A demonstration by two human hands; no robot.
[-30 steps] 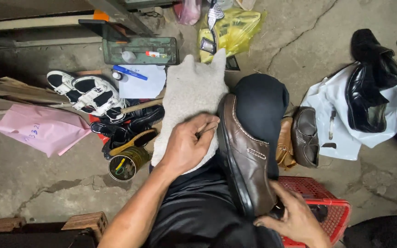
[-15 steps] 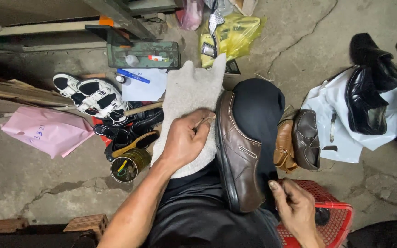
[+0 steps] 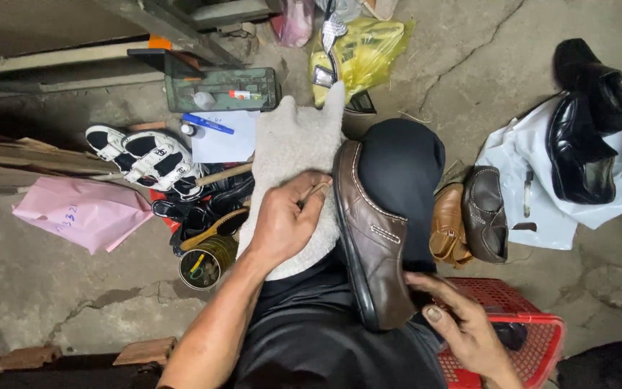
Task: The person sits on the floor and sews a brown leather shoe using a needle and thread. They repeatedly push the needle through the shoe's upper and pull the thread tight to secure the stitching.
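A brown leather shoe [image 3: 372, 238] lies on its side between my knees, sole edge toward the left. My left hand [image 3: 286, 220] rests on a grey-white fleecy cloth [image 3: 293, 151] on my left thigh and pinches a thin stick-like tool [image 3: 316, 191] whose tip points at the shoe's edge. Beside the shoe's heel, my right hand [image 3: 466, 328] hovers over a red plastic basket [image 3: 541, 338] with its fingers spread, holding nothing that I can see.
On the concrete floor lie a black-and-white sneaker [image 3: 145, 155], brushes and a round tin [image 3: 206, 263] at left, a green metal box [image 3: 221, 90], a pink bag [image 3: 80, 212], a brown shoe pair [image 3: 469, 216], black shoes on a white bag [image 3: 584, 137], a yellow bag [image 3: 361, 54].
My left hand has shifted slightly right, bringing the tool to the shoe's edge. My right hand has come away from the shoe's heel and moved over the red basket.
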